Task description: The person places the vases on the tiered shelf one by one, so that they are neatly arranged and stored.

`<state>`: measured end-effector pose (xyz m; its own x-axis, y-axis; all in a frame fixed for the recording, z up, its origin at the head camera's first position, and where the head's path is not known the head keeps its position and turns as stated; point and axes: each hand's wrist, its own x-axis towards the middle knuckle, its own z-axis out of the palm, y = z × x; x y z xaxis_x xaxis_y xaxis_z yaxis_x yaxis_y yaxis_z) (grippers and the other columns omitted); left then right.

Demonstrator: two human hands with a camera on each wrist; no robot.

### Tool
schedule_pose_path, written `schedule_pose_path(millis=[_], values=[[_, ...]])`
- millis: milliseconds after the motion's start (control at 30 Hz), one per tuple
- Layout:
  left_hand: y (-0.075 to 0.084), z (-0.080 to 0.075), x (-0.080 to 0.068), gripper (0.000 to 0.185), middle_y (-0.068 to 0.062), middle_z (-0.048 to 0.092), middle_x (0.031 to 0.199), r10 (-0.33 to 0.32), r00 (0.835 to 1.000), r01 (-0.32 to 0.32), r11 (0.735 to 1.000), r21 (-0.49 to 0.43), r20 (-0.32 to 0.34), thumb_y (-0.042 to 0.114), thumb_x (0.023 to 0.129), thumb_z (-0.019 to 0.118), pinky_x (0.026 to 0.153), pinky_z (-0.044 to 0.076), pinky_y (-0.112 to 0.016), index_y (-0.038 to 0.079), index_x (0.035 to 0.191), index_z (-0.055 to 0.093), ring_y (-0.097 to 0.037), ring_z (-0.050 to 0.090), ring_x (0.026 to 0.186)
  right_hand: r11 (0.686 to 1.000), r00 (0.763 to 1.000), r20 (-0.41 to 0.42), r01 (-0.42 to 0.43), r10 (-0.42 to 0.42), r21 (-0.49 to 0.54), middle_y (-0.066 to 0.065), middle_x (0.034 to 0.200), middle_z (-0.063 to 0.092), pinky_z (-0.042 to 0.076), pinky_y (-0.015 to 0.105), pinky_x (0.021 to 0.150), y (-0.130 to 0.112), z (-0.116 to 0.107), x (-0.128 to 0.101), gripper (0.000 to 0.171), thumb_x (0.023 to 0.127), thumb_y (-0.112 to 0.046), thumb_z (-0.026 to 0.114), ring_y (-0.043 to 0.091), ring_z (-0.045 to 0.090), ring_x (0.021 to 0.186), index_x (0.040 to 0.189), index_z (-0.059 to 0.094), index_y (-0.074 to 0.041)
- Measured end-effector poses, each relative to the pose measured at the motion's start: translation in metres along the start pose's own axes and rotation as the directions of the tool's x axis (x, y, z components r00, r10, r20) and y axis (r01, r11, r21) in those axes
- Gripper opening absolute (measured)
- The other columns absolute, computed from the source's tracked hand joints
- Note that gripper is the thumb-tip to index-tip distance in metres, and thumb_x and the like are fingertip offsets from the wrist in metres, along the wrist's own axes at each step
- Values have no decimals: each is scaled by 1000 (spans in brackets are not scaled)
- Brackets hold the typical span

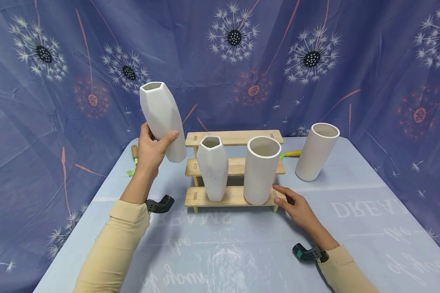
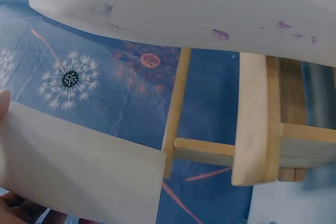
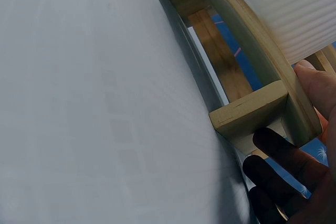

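My left hand [image 1: 151, 151] grips a white faceted vase [image 1: 162, 119] near its base, lifted and tilted above the table to the left of a three-step wooden rack [image 1: 234, 165]. In the left wrist view that vase [image 2: 79, 179] fills the lower left, with the rack [image 2: 260, 124] beyond. A second faceted vase [image 1: 212, 168] and a ribbed white cylinder vase [image 1: 261, 170] stand on the rack's lowest step. My right hand [image 1: 296, 206] rests with straight fingers against the rack's right end, beside the ribbed vase [image 3: 294, 11]; its fingers [image 3: 315, 85] touch the wood [image 3: 252, 111].
Another ribbed cylinder vase [image 1: 316, 151] stands on the pale blue table [image 1: 352, 228] at the back right. A yellow-handled tool [image 1: 291, 154] lies behind the rack, and a wooden-handled tool [image 1: 134, 154] at the back left. Blue dandelion-print cloth hangs behind.
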<state>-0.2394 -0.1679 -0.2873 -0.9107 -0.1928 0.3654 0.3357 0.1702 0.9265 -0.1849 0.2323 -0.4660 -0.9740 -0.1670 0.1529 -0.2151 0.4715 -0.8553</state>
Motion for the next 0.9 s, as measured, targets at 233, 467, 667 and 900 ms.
schedule_pose_path(millis=[233,467,667,900], values=[[8,9,8,74,-10,46,136,1,998,0,1000,-15,56,28,79,76,101,41,-51,17,139,34,-25,49,122,1000,1000,1,-8,8,-5,9,145,46,32,1,89,0,0,1,49,92,-35,60,28,41,133,137,50,-18],[13,20,16,73,-11,47,135,42,994,-37,998,-45,100,24,79,76,100,42,-50,16,138,35,-25,49,122,1000,1000,2,-12,12,0,8,144,46,34,2,89,0,1,1,48,92,-35,60,27,43,132,137,50,-19],[14,29,24,73,-10,48,134,48,992,-39,997,-73,119,26,79,77,100,43,-49,16,138,35,-23,50,121,1000,1000,5,-11,11,-1,9,145,46,35,3,89,0,0,1,48,92,-35,60,26,43,131,137,50,-19],[13,38,35,73,-9,48,133,35,984,-21,996,-84,173,27,79,76,99,45,-47,17,137,34,-23,52,120,1000,1000,3,-1,1,-6,11,144,46,35,2,89,0,1,1,48,93,-33,59,28,43,131,137,50,-17]])
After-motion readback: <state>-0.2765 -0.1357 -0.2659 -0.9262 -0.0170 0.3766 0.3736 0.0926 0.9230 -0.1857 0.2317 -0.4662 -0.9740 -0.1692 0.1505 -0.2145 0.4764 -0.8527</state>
